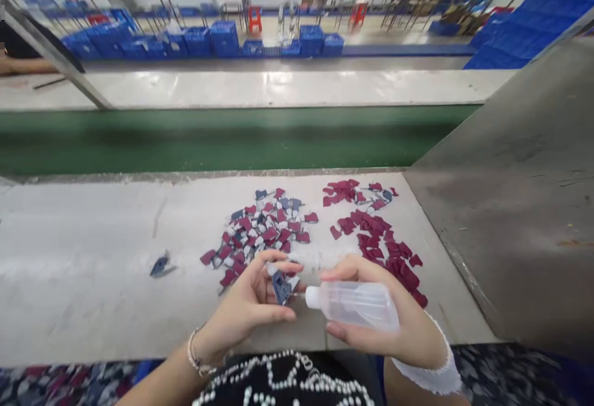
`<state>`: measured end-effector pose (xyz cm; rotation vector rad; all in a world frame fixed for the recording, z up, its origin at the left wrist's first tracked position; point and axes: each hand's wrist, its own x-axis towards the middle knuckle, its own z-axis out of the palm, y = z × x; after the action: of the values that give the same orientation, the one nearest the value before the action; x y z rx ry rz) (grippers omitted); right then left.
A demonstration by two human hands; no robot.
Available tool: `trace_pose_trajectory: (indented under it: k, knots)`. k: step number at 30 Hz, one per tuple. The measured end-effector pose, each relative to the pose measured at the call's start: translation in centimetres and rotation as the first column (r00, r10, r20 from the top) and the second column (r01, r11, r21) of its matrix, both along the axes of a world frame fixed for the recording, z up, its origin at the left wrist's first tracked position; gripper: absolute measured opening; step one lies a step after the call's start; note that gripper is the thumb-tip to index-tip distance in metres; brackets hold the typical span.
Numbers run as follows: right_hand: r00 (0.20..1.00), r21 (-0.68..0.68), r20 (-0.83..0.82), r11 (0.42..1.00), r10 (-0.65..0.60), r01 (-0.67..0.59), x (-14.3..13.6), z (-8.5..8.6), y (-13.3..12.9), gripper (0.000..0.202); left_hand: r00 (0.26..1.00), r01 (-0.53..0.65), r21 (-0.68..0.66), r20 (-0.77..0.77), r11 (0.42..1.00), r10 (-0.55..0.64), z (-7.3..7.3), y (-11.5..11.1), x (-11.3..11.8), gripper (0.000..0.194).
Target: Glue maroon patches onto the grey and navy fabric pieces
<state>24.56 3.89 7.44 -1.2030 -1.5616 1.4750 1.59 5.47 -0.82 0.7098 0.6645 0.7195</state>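
My left hand has its fingers curled round a small dark blue-grey plastic part, with white bits at its edges. In my right hand lies a clear squeeze bottle with a white cap, tilted onto its side. The bottle's thin tip points left and reaches the part or comes very close; I cannot tell whether they touch. Just beyond my left hand spreads a pile of maroon, white and grey parts. Loose maroon pieces lie beyond my right hand.
A single dark part sits on the white table to the left. A metal panel rises at the right. Past the table runs a green belt. Blue crates stand farther back. A person's arm shows at far left.
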Motion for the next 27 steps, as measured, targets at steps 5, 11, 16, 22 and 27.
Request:
trace_pose_trajectory:
  k: [5,11,16,22,27]
  knots:
    - [0.990,0.080,0.133,0.996,-0.052,0.042,-0.3,-0.3,-0.8,0.030,0.966,0.059,0.119,-0.257,0.991,-0.026,2.1,-0.8,0.6,0.046]
    - [0.962,0.200,0.244,0.977,-0.122,0.073,-1.6,-0.4,-0.8,0.026,0.862,0.119,0.384,-0.498,0.916,0.097,1.9,-1.0,0.4,0.035]
    - [0.955,0.216,0.282,0.976,-0.092,0.030,-2.2,-0.1,-0.3,0.026,0.799,0.183,0.460,-0.585,0.869,0.141,1.7,-0.8,0.4,0.034]
    - [0.957,0.218,0.282,0.976,-0.063,0.000,-2.3,0.0,-0.4,0.025,0.792,0.216,0.490,-0.594,0.845,0.141,2.0,-0.7,0.3,0.035]
    - [0.956,0.216,0.289,0.976,-0.055,-0.009,-2.6,0.0,-0.3,0.024,0.782,0.238,0.508,-0.606,0.828,0.147,2.2,-0.7,0.0,0.038]
